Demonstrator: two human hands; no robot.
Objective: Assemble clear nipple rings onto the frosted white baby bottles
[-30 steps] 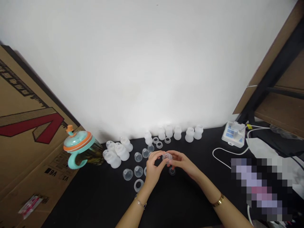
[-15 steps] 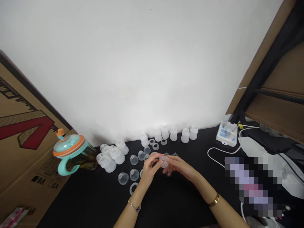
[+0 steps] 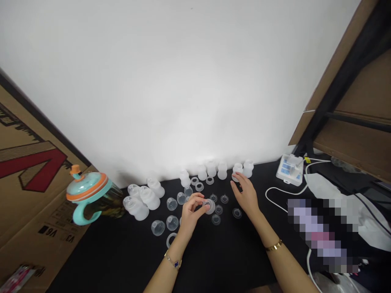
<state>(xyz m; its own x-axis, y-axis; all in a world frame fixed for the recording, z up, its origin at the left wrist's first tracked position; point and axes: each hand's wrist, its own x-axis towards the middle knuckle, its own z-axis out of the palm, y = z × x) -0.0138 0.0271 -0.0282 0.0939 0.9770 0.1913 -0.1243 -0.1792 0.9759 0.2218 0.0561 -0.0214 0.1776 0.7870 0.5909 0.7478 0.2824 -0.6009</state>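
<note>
Between its thumb and fingers, my left hand (image 3: 193, 213) holds a translucent ring with a clear nipple piece (image 3: 209, 206). My right hand (image 3: 246, 194) has its fingers spread at a white bottle (image 3: 238, 171) in the back row; whether they touch it is unclear. Several clear nipples, one of them a nipple by my right wrist (image 3: 237, 213), lie on the black table between and beside the hands. Clear domed caps (image 3: 172, 222) are spread left of my left hand. Translucent rings (image 3: 199, 186) lie in front of the back row of bottles.
At the left, capped white bottles (image 3: 149, 197) stand near a teal and orange jug (image 3: 88, 187) and a cardboard box (image 3: 27, 195). A white power strip (image 3: 290, 170) with its cable lies at the right, near white bags and a blurred-out area. A white wall rises behind the table.
My right hand has left the piece in my left hand and moved right and back to the white bottles. More small clear nipples on the table are now uncovered.
</note>
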